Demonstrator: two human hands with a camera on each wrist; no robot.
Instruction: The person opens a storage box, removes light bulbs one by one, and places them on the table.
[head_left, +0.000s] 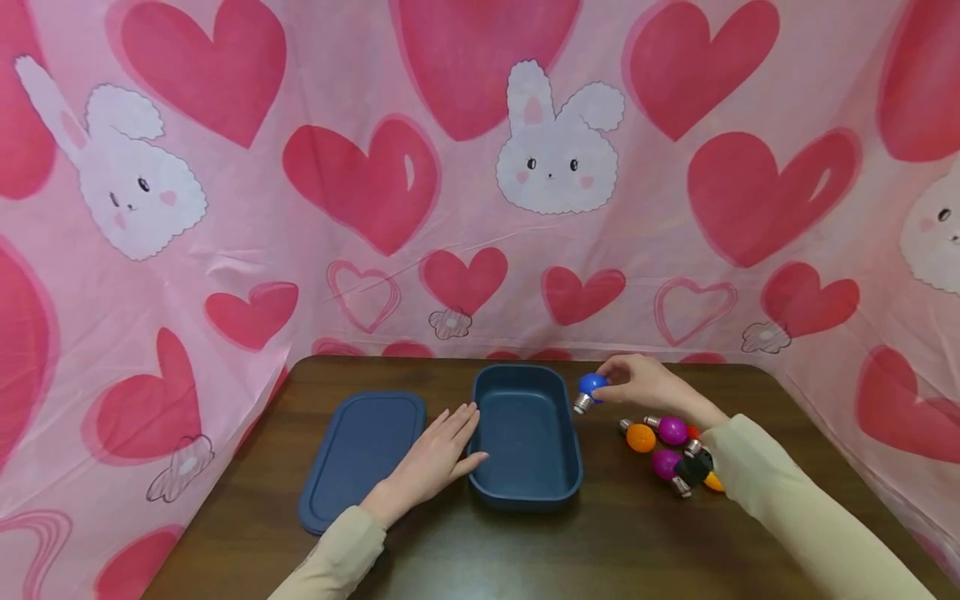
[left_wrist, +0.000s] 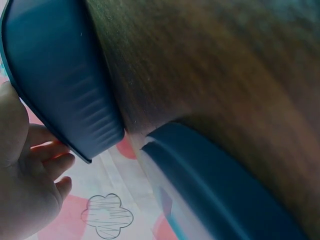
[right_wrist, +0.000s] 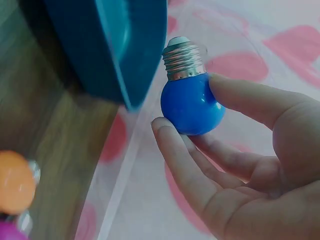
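A blue light bulb point(right_wrist: 192, 105) with a silver screw base is pinched between the thumb and fingers of my right hand point(head_left: 641, 387). In the head view that bulb point(head_left: 592, 384) is held just right of the dark blue bin point(head_left: 525, 497), base pointing down and to the left. My left hand point(head_left: 442, 446) rests with straight fingers on the bin's left rim. The left wrist view has the left hand point(left_wrist: 30, 170) touching the outer edge of the bin point(left_wrist: 60, 75). The bin's visible inside holds nothing.
Several bulbs lie in a loose group on the table's right, among them an orange bulb point(head_left: 641, 438), a purple bulb point(head_left: 672, 430) and a black bulb point(head_left: 693, 469). A flat dark blue lid point(head_left: 367, 454) lies left of the bin. A pink heart-print cloth point(head_left: 465, 192) hangs behind the wooden table point(head_left: 622, 550).
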